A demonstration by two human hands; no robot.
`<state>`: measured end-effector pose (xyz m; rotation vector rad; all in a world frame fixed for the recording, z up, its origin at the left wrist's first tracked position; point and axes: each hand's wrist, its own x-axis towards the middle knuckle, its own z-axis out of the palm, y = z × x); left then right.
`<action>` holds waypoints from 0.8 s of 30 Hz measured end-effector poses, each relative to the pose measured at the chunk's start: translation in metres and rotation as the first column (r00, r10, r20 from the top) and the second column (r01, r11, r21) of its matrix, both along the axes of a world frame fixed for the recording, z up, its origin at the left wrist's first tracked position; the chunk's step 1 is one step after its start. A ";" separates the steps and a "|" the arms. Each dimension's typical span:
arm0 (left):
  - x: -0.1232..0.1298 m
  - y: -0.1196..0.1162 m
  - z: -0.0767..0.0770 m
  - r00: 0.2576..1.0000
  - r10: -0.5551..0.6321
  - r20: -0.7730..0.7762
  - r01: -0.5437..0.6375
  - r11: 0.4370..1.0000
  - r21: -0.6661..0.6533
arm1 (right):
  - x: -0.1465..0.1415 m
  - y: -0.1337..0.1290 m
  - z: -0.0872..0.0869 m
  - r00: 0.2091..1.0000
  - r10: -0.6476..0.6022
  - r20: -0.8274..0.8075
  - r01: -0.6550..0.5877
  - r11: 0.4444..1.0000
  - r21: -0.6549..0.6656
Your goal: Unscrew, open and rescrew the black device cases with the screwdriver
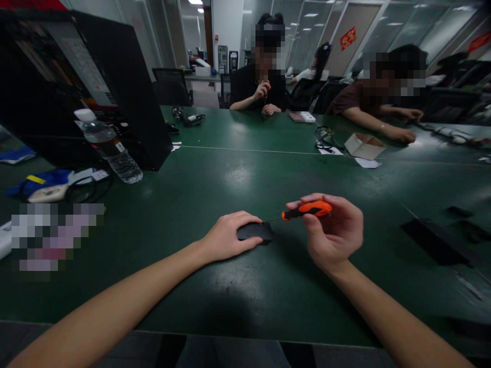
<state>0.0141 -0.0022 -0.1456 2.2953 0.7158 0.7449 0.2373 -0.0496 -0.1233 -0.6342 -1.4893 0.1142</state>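
Observation:
On the green table in front of me lies a small black box-shaped device (265, 233); its exact kind does not show. My left hand (225, 236) is closed around it from the left, thumb on the near side and fingers on the far side. Between the thumb and fingers of my right hand (339, 232) is a screwdriver (312, 208) with an orange and black handle. Its thin shaft points left, and the tip reaches the far right top edge of the black device. Whether the tip sits in a screw is too small to tell.
A tall black computer case (123, 87) stands at the left with a water bottle (113, 148) before it. Black parts (435, 240) lie at the right. Farther back are a cardboard box (364, 145), cables (326, 137) and people seated across the table (215, 174).

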 end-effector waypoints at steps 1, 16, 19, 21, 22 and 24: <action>0.000 0.000 0.000 1.000 -0.001 -0.001 0.001 1.000 -0.001 | 0.001 0.000 0.000 1.000 -0.004 0.004 0.004 1.000 -0.001; 0.000 0.000 -0.005 1.000 0.012 -0.010 -0.012 1.000 -0.002 | 0.011 -0.003 0.005 0.986 -0.028 0.167 0.066 0.971 -0.231; 0.000 0.000 -0.005 1.000 0.016 -0.015 -0.016 1.000 0.001 | 0.013 0.000 0.016 0.961 -0.073 0.267 0.138 0.962 -0.235; 0.000 0.000 -0.004 1.000 0.016 -0.021 -0.016 1.000 0.000 | 0.009 0.003 0.033 0.928 -0.072 0.365 0.181 0.945 -0.274; 0.000 0.000 -0.003 1.000 0.017 -0.026 -0.017 1.000 0.001 | 0.006 0.005 0.044 0.904 -0.048 0.424 0.194 0.931 -0.308; 0.000 0.000 -0.002 0.999 0.021 -0.040 -0.021 1.000 0.003 | -0.004 0.010 0.068 0.838 0.039 0.544 0.196 0.909 -0.367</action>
